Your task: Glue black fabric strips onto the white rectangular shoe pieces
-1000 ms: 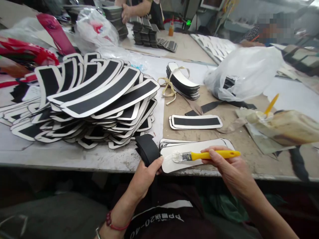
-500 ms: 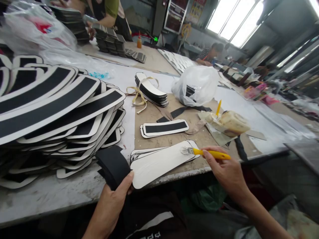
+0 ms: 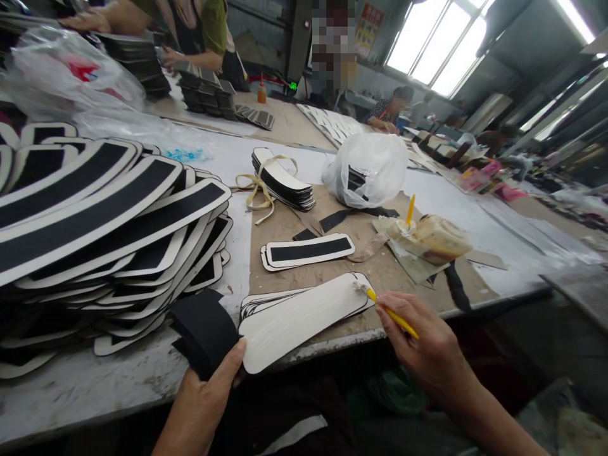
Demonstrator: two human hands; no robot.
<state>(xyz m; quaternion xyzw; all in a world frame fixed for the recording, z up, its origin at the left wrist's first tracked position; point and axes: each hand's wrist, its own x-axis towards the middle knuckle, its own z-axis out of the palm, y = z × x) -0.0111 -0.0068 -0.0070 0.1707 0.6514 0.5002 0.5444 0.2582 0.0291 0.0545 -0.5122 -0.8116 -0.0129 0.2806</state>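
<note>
My right hand (image 3: 422, 335) is closed round a yellow-handled brush (image 3: 398, 322). Its bristles, coated in white paste, touch the far right end of a long white strip (image 3: 304, 323). Wet streaks show on that strip, which lies on a small stack of similar pieces. In my left hand (image 3: 211, 396) is a curled bundle of black strips (image 3: 204, 326), while the thumb rests at the white strip's near left end. Just behind lie a few white pieces with a black band (image 3: 308, 251).
A large pile of black-and-white curved pieces (image 3: 118, 234) covers the left. Behind are a tied stack (image 3: 282, 180), a plastic bag (image 3: 365, 168) and a glue-crusted container (image 3: 439, 237) beside another yellow handle (image 3: 410, 210). A co-worker's arm (image 3: 199, 58) is at the back left.
The brush has turned in my right hand, its handle now slanting down toward me. Its bristles remain near the strip's right end. My left hand keeps its hold; the whole view has shifted slightly.
</note>
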